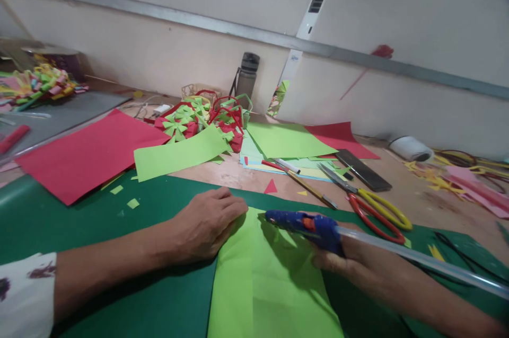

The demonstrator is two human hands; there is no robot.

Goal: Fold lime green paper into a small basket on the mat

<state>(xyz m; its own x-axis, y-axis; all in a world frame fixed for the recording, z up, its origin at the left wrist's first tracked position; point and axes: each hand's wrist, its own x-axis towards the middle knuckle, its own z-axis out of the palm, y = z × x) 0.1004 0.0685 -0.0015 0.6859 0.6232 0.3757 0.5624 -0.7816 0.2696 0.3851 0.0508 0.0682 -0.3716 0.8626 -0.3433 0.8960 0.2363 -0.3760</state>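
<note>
My left hand lies flat, fingers together, pressing the upper left edge of a light green paper sheet on the dark green cutting mat. My right hand is closed round a blue glue gun, whose nozzle points left over the sheet's top edge. A clear glue stick juts out of the gun's back toward the right.
Red-and-yellow scissors, a pencil and a dark ruler lie beyond the mat. A red sheet, a green strip and a heap of paper flowers lie at left. A grey bottle stands by the wall.
</note>
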